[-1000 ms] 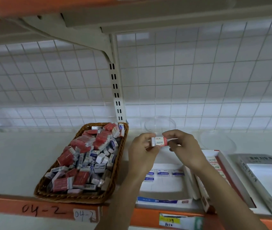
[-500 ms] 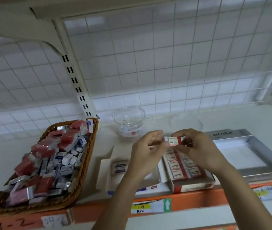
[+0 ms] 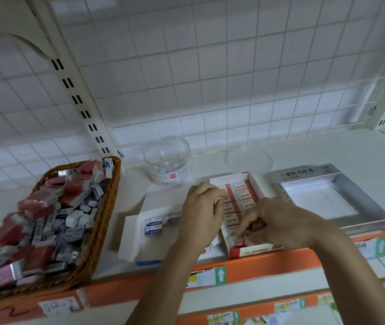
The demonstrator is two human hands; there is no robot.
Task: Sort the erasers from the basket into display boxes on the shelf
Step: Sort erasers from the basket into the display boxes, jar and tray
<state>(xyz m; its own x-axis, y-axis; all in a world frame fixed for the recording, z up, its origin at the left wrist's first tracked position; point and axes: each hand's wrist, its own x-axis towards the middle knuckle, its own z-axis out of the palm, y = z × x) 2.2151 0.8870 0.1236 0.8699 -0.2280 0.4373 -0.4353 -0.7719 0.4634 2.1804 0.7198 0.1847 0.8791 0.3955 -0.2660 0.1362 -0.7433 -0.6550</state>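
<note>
A wicker basket (image 3: 107,207) at the left of the shelf is heaped with red and blue-white erasers (image 3: 53,214). A red display box (image 3: 252,250) holds rows of red erasers (image 3: 242,194). My right hand (image 3: 278,222) reaches into its near end, fingertips pinching a red eraser (image 3: 240,242) low in the box. My left hand (image 3: 202,212) hovers over the gap between this box and a white display box (image 3: 130,240) that holds a few blue-labelled erasers (image 3: 154,227); its fingers are relaxed and hold nothing.
A clear round jar (image 3: 168,160) stands behind the boxes, its lid (image 3: 250,159) lying to the right. A silver display box (image 3: 327,198) sits empty at the right. The shelf's orange front edge (image 3: 257,268) carries price labels. A wire grid backs the shelf.
Both hands held one red eraser up in front of me. Now my right hand has lowered it into the red box, and my left hand has let go.
</note>
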